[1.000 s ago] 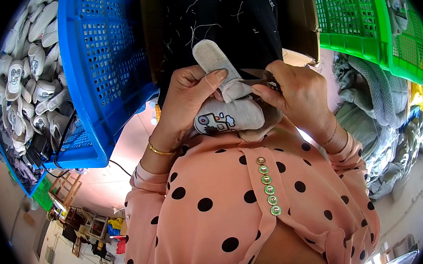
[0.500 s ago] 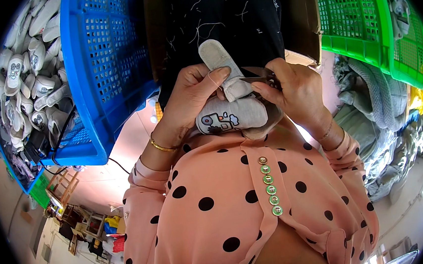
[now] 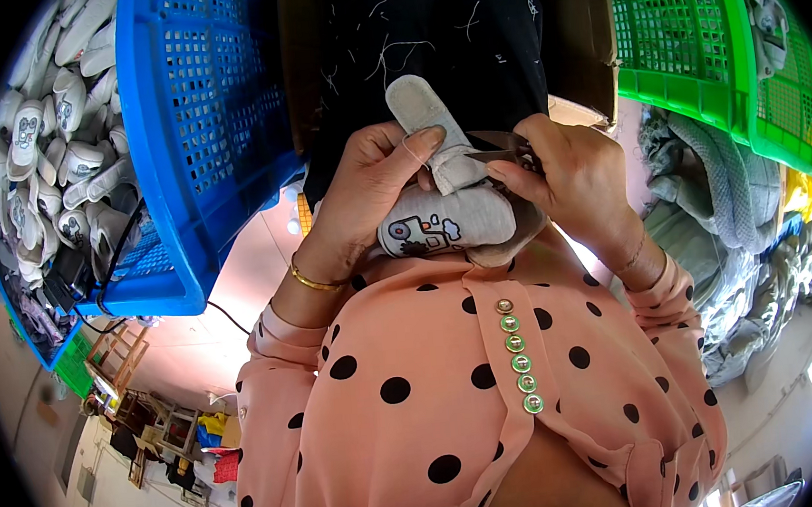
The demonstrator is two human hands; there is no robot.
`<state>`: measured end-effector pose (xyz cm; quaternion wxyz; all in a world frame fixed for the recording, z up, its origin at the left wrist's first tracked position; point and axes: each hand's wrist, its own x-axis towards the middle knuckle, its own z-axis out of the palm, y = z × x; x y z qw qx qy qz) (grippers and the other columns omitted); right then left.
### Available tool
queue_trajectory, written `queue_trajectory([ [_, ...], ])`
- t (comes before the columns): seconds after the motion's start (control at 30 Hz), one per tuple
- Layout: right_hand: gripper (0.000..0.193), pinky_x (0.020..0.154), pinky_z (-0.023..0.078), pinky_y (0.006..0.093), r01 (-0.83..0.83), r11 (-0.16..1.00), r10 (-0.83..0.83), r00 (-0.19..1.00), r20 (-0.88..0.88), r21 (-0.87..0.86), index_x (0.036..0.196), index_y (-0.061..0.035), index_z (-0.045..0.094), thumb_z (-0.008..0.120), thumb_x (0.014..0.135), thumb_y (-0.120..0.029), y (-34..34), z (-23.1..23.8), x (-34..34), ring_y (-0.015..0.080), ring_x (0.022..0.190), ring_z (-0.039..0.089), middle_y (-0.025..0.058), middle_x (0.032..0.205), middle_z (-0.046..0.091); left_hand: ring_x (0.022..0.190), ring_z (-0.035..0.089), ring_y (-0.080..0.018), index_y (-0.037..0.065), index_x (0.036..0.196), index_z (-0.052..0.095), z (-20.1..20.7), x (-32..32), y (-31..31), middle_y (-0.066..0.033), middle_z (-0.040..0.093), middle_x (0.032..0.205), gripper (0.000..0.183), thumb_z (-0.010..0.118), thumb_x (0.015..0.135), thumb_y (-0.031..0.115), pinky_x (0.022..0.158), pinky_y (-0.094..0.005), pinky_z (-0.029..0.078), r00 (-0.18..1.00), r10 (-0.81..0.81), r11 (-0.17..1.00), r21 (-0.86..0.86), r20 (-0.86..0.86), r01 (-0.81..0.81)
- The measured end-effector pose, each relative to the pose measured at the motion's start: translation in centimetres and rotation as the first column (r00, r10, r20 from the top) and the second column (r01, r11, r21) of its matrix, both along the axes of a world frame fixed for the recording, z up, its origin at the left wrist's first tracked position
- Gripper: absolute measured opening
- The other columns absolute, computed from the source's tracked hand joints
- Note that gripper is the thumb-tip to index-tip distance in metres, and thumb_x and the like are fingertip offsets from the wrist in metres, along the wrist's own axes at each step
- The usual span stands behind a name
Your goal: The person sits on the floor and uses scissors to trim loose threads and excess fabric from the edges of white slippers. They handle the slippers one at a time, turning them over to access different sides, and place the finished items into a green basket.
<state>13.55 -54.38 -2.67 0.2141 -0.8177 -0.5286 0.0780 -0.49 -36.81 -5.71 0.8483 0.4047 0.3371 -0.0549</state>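
Above my lap, my left hand (image 3: 376, 175) grips a small grey fabric shoe (image 3: 461, 221). Its thumb presses on the pale strap (image 3: 423, 109) that stands up from the shoe. A cartoon vehicle patch with a little cloud decorates the shoe's side. My right hand (image 3: 566, 169) is closed around small scissors (image 3: 498, 146), whose handles are mostly hidden by the fingers. The two dark blades are spread, and their tips reach the edge of the strap's base. Part of the shoe's opening lies under my right hand.
On the left, a blue plastic basket (image 3: 157, 178) stands beside a heap of similar grey shoes (image 3: 66, 175). A green basket (image 3: 683, 79) is at the upper right, with grey fabric bundles (image 3: 728, 219) below it. Loose threads cling to my dark trousers (image 3: 426, 23).
The shoe and its strap have shifted very slightly to the right with my hands. The scissor blades stay at the strap's base, spread a little wider.
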Motion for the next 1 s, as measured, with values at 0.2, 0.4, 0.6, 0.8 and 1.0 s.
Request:
queue_trajectory([
  [0.2,0.043,0.043,0.043,0.0323,0.023,0.999,-0.02,0.997,0.075,-0.039,0.077,-0.0094,0.05,0.066,0.085,-0.049,0.3,0.7,-0.5,0.0217,0.049,0.055,0.0044,0.059,0.054,0.058,0.06,-0.007,0.002,0.081,0.068,0.3,0.1,0.0,-0.0046,0.065,0.069,0.029,0.068,0.092,0.028,0.056,-0.0177,0.049,1.0,0.005,1.0,0.0,-0.008,-0.005],
  [0.4,0.042,0.043,0.041,0.0309,0.014,0.998,-0.004,0.988,0.152,-0.063,0.076,-0.0103,0.049,0.066,0.084,-0.048,0.4,1.4,-0.5,0.0201,0.049,0.054,0.0029,0.059,0.051,0.058,0.06,-0.0069,0.002,0.081,0.069,0.6,0.2,0.0,-0.0042,0.065,0.069,0.029,0.067,0.092,0.028,0.055,-0.0177,0.049,1.0,0.004,1.0,-0.009,-0.002,-0.004],
  [0.6,0.042,0.044,0.041,0.0313,-0.009,0.998,0.018,0.985,0.169,-0.057,0.074,-0.0107,0.049,0.068,0.083,-0.047,0.5,1.6,-0.2,0.0204,0.048,0.053,0.0031,0.058,0.051,0.059,0.06,-0.0066,0.001,0.081,0.069,0.5,0.2,0.1,-0.0041,0.065,0.069,0.029,0.067,0.092,0.028,0.055,-0.0176,0.048,1.0,-0.019,1.0,0.013,0.01,0.019],
  [0.8,0.04,0.045,0.043,0.0321,-0.02,1.0,0.018,0.995,0.093,0.018,0.077,-0.0098,0.053,0.07,0.081,-0.046,0.5,0.6,0.2,0.0216,0.05,0.056,0.004,0.059,0.054,0.059,0.06,-0.0061,0.001,0.082,0.069,0.4,0.2,-0.1,-0.004,0.065,0.069,0.028,0.066,0.093,0.027,0.056,-0.0175,0.048,1.0,0.001,1.0,0.001,-0.004,-0.001],
  [1.0,0.04,0.046,0.046,0.0322,0.017,1.0,-0.016,0.996,-0.083,0.015,0.08,-0.0087,0.055,0.071,0.082,-0.045,0.4,-0.1,0.1,0.0236,0.053,0.061,0.0054,0.061,0.06,0.059,0.059,-0.0056,0.002,0.083,0.069,0.3,0.2,-0.1,-0.0028,0.064,0.068,0.027,0.066,0.093,0.027,0.057,-0.0169,0.048,1.0,-0.013,1.0,0.019,0.005,0.013],
])
